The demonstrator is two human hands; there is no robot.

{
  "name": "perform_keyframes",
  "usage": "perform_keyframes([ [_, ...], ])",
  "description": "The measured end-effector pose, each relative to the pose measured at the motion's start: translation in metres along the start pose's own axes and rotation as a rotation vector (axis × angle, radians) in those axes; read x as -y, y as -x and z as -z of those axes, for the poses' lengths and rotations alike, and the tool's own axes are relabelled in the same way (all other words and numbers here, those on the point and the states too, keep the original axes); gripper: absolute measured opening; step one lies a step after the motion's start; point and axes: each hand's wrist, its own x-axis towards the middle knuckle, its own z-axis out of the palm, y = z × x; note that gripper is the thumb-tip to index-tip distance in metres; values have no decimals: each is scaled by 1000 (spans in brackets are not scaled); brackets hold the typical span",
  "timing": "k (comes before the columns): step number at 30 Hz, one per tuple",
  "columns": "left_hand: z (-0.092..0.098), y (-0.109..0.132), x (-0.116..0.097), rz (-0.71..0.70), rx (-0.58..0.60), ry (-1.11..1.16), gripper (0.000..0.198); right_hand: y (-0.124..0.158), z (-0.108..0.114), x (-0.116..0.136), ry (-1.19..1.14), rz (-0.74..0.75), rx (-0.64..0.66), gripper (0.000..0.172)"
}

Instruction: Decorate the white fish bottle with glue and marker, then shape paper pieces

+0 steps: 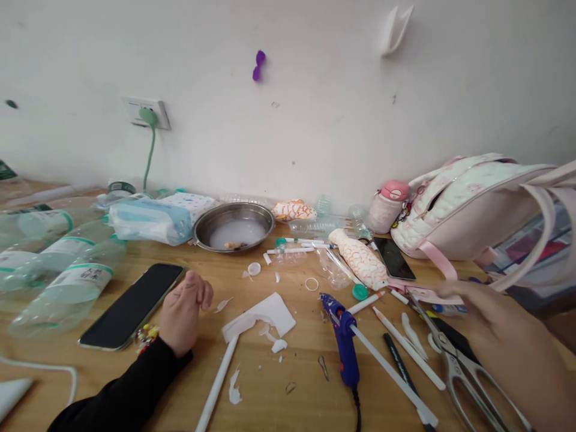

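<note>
My left hand (186,309) rests on the table in a loose fist beside a black-screened phone (132,306), with no object showing in its fingers. A beaded band (146,337) lies by that wrist. Smeared by motion, my right hand (499,336) is at the right, over or beside the metal scissors (443,343); its grip does not show clearly. Between the hands lie a white paper tube with a torn flap (258,318) and a blue hot glue gun (344,348). A white glue stick (391,375) slants down from the gun.
Plastic bottles (76,285) crowd the left. Behind are a wipes pack (150,221), a metal bowl (234,210) with cloudy liquid and an orange-patterned white fish shape (360,258). A second phone (393,258), pink flask (387,207) and backpack (481,204) stand right.
</note>
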Motion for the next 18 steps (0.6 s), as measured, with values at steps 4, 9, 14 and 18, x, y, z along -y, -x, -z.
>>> perform_keyframes([
  [4, 1, 4, 5, -82, 65, -140, 48, -47, -50, 36, 66, 119, 242, 33],
  [9, 4, 3, 10, -137, 93, -272, 47, -62, -117, 57, 146, 20, 389, 33],
  [14, 2, 2, 7, -167, 101, -379, 43, -77, -111, 59, 88, -123, 347, 41],
  [18, 0, 2, 2, -170, 145, -507, 42, -85, -80, 48, -85, -227, 177, 54],
])
